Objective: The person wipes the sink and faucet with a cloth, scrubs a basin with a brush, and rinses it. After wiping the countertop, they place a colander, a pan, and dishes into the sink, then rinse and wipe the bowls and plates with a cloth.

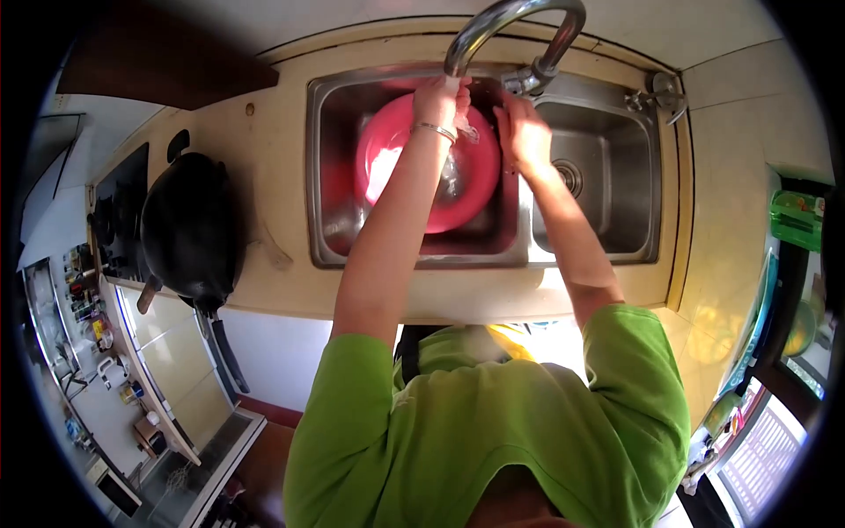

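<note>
My left hand (pixel 435 104) is right beneath the mouth of the chrome faucet (pixel 519 9), over a pink basin (pixel 381 145). Water runs down beside the fingers into the basin, and the spout partly hides them. A metal bracelet circles the left wrist. My right hand (pixel 528 139) is above the divider between the two sink bowls, just below the faucet's base. Its fingers extend toward the faucet, with nothing visible in them. The basin sits in the left bowl of the steel sink (pixel 319 176), with shiny water inside.
The right sink bowl (pixel 607 167) has a drain near its left side. A wall tap (pixel 656 97) stands at its far right corner. Left on the counter (pixel 273 176) is a black wok (pixel 189 229) with handles toward the front edge. A dark cabinet (pixel 158 53) overhangs the back left.
</note>
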Demonstrator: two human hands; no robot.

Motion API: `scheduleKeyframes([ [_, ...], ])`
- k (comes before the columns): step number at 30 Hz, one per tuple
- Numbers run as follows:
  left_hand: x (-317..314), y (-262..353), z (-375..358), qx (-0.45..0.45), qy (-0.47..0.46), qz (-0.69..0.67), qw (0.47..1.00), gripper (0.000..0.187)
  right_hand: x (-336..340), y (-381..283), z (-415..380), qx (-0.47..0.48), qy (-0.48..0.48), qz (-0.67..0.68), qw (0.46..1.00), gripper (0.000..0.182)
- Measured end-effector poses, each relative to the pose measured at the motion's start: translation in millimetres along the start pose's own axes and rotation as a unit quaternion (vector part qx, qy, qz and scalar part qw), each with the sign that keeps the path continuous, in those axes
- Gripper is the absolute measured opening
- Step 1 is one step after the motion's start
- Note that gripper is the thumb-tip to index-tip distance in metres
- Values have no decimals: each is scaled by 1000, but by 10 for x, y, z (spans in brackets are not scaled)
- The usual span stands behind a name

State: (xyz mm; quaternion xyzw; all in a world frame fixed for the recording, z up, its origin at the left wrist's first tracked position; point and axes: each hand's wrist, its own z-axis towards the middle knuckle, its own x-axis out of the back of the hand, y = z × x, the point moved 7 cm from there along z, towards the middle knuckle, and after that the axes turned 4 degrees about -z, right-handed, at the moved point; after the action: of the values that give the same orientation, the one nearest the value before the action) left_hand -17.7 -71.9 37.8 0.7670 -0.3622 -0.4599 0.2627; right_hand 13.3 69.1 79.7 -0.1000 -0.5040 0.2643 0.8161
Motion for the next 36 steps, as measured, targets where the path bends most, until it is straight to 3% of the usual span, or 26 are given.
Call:
scheduleKeyframes([
  [1,45,36,-82,-14,37,12,999,22,67,15,-4,15,17,-19,1000,21],
  [2,204,-41,45,19,-50,87,995,23,174,50,-10,24,35,-21,999,20],
  [4,425,177,-119,-139,78,272,949,22,300,272,1,-1,15,-101,995,18],
  [5,625,204,-67,-207,72,390,894,20,427,324,11,-14,40,-40,998,19],
  [6,822,262,-92,-218,64,533,815,20,467,329,11,-8,35,-22,999,21],
  [7,1020,322,-280,-266,183,606,727,25,568,300,-15,-19,71,-23,997,21],
  [9,1582,228,-370,-278,295,635,657,32,712,162,-106,-33,153,18,988,15],
  [10,1920,75,-317,-221,338,648,646,33,606,63,-202,-4,108,53,993,13],
  [11,2202,-41,-311,-161,377,660,629,34,351,-94,-309,46,2,115,992,19],
  [12,2291,-29,-336,-159,377,664,626,34,-40,-186,-504,19,-167,31,985,27],
  [13,2375,-139,-269,-87,302,649,692,34,-534,-144,-774,47,-248,5,968,33],
  [14,2435,-298,-236,-10,223,625,748,34,-901,-178,-963,4,-374,-63,925,38],
  [15,2467,-340,-252,-9,223,629,745,34,-1244,-181,-1139,8,-416,-21,909,45],
  [16,2354,-277,-248,-139,224,599,756,33,-1632,-48,-1371,-27,-468,-36,882,44],
  [17,2259,-237,-321,-262,219,560,755,33,-1742,-118,-1464,33,-484,-18,875,41],
  [18,2214,-237,-364,-261,217,564,753,33,-1811,-188,-1545,94,-497,0,863,37],
  [19,2117,-182,-413,-252,209,552,767,33,-1864,-187,-1469,132,-449,-35,883,30],
  [20,2031,-136,-447,-244,202,539,781,33,-2084,73,-1485,127,-321,-33,938,24],
  [21,1995,-102,-469,-255,193,516,795,33,-2197,291,-1370,25,-273,-8,962,22],
  [22,1971,-87,-498,-253,191,519,794,33,-2201,418,-1289,-80,-222,15,972,20],
  [26,1823,45,-579,-265,183,491,809,34,-2233,-44,-844,-151,-99,-34,983,25],
  [28,1923,-52,-555,-119,199,458,858,33,-2454,-312,-825,-234,-69,-38,969,32],
  [30,1962,-69,-544,-130,206,457,855,32,-2554,-533,-720,-348,-213,162,899,34],
  [32,2035,-138,-496,-141,206,454,855,32,-2456,-852,-715,-253,-72,259,929,30],
  [34,2065,-106,-534,-262,232,428,833,34,-2305,-1057,-811,-245,-158,295,910,23],
  [36,2129,-151,-511,-235,242,400,852,33,-2095,-1215,-945,-242,-274,341,866,24],
])
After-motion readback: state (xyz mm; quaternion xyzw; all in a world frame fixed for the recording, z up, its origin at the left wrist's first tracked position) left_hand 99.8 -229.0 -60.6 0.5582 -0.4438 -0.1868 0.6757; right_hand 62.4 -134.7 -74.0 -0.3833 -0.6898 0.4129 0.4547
